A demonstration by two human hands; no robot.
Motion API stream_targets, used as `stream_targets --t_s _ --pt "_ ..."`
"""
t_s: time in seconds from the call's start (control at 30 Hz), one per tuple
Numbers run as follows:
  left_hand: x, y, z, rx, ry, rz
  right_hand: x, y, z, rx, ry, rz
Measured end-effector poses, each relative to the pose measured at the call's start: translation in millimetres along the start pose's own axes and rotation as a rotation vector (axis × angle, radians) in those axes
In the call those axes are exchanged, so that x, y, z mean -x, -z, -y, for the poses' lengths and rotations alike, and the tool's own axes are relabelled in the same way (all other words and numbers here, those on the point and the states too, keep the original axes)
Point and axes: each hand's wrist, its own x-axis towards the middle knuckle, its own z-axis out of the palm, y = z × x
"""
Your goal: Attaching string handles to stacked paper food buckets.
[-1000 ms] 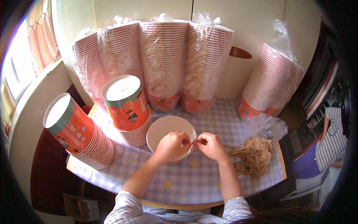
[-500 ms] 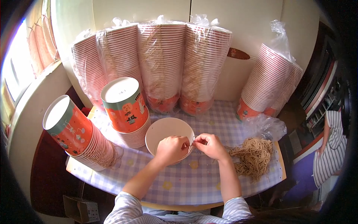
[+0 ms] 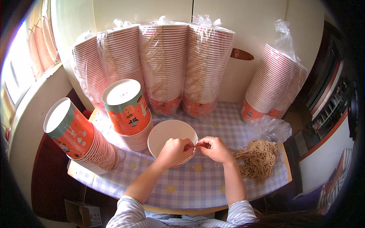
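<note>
My left hand [image 3: 175, 151] and my right hand [image 3: 213, 149] meet at the right side of an open paper bucket [image 3: 164, 133], white inside, on the table. Both are closed in a pinch, fingertips nearly touching, on a thin cord [image 3: 196, 143]; most of the cord is hidden by the fingers. To the right of my right hand lies a loose heap of tan cords [image 3: 260, 159]. Left of the bucket stands a stack of upturned orange and green paper buckets [image 3: 127, 117], and another such stack [image 3: 74, 133] leans at the table's left end, with tan cord at its lower side.
Tall stacks of nested buckets in clear plastic bags [image 3: 163, 64] line the back of the checked tablecloth [image 3: 152, 190]. More bagged stacks [image 3: 270, 79] stand at the back right, with a crumpled plastic bag [image 3: 272, 129] before them. A person's striped clothing [image 3: 334, 186] shows at far right.
My hands stay almost in place, with only small finger shifts at the cord. The person at the right has moved lower and mostly out of view.
</note>
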Motion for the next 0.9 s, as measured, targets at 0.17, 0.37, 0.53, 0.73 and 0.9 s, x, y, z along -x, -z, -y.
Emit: stream_targets --t_s 0.17,0.37,0.53,0.73,0.9 --pt "-0.2 -1.7 0.6 0.02 0.017 0.005 -0.4 -0.7 -1.6 0.006 0.036 -0.003" --pt "-0.1 -4.1 1.9 0.016 0.033 -0.013 0.3 -0.7 0.2 0.009 0.018 0.004" --pt "0.1 -4.6 -0.3 0.011 0.069 -0.003 0.6 -0.7 -1.3 0.074 0.047 -0.029" --pt "-0.1 -4.4 -0.6 0.061 0.011 -0.045 1.3 -1.3 2.9 0.105 0.104 -0.063" --pt "-0.6 -5.3 2.0 0.01 0.014 -0.03 2.4 -1.2 4.7 0.137 0.104 -0.074"
